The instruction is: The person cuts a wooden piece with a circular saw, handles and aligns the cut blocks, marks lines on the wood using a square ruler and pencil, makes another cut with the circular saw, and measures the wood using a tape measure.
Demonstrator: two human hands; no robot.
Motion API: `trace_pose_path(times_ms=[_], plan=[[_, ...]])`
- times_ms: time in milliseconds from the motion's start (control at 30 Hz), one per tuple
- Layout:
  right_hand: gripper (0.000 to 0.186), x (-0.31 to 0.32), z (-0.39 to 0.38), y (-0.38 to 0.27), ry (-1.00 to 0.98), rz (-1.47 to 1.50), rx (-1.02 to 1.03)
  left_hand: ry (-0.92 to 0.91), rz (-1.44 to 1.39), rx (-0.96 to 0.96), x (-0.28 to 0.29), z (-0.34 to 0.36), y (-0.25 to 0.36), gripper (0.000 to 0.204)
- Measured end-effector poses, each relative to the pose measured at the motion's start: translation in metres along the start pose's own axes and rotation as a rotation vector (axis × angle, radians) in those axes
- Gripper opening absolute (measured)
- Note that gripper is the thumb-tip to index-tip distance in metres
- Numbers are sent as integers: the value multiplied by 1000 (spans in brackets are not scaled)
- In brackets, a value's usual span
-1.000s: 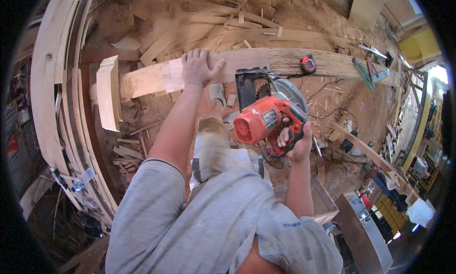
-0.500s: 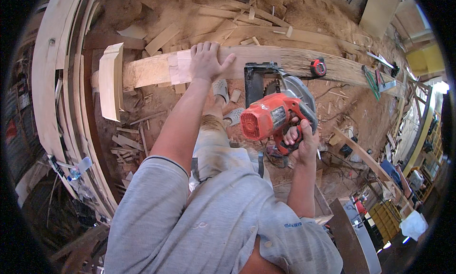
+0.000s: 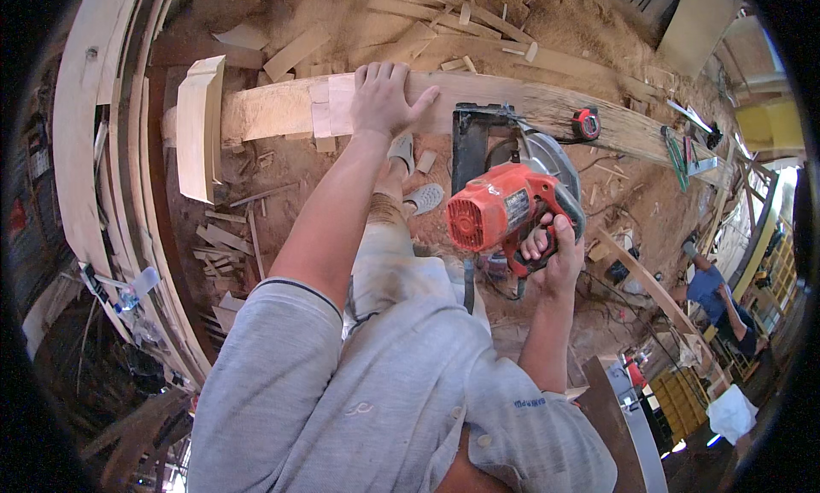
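Workshop floor: sawdust (image 3: 282,164) covers the ground, with wood scraps and short offcuts (image 3: 224,237) lying all over it.
Head view, far side: I see a long wooden plank (image 3: 282,108) running from left to right, rough along its far edge.
Head view, left: curved wooden ribs (image 3: 90,151) stand in a stack, and a short wood block (image 3: 201,126) leans by the plank's left end.
Left hand: my left hand (image 3: 384,96) lies flat on the plank, fingers spread apart, pressing down and not gripping.
Right hand: my right hand (image 3: 551,249) is wrapped tight round the handle of the orange circular saw (image 3: 504,204).
Saw place: the saw sits at the near edge of the plank, just right of my left hand, with its black base plate (image 3: 474,143) touching the wood.
On the plank: a small red tape measure (image 3: 586,123) rests to the right of the saw.
Feet: my sandals (image 3: 410,173) are on the floor right under the plank, near the saw.
Far right: another person in a blue shirt (image 3: 713,292) bends over, well apart from me.
Could go wrong: I think the blade could come too near my left hand, because the hand rests close beside the saw.
Could also go wrong: the black cord (image 3: 468,279) hangs by my leg and might snag.
Containers: yellow crates (image 3: 679,399) sit low on the right; I cannot tell what is in them.
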State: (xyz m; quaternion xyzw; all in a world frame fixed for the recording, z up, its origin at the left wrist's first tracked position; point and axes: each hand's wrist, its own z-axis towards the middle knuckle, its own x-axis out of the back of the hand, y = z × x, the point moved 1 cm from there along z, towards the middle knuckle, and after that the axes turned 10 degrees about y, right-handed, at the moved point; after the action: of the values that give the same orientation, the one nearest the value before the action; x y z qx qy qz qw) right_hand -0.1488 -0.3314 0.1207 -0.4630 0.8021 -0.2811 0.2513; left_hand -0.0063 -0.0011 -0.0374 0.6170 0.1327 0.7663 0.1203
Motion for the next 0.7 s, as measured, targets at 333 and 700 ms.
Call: trace_pose_path(times_ms=[333,700], plan=[[29,-2,-3,0,48,-8,24,14,-26,2,-1,0,0,72],[29,-2,-2,0,4,10,35,51,-25,-16,-1,0,-1,68]])
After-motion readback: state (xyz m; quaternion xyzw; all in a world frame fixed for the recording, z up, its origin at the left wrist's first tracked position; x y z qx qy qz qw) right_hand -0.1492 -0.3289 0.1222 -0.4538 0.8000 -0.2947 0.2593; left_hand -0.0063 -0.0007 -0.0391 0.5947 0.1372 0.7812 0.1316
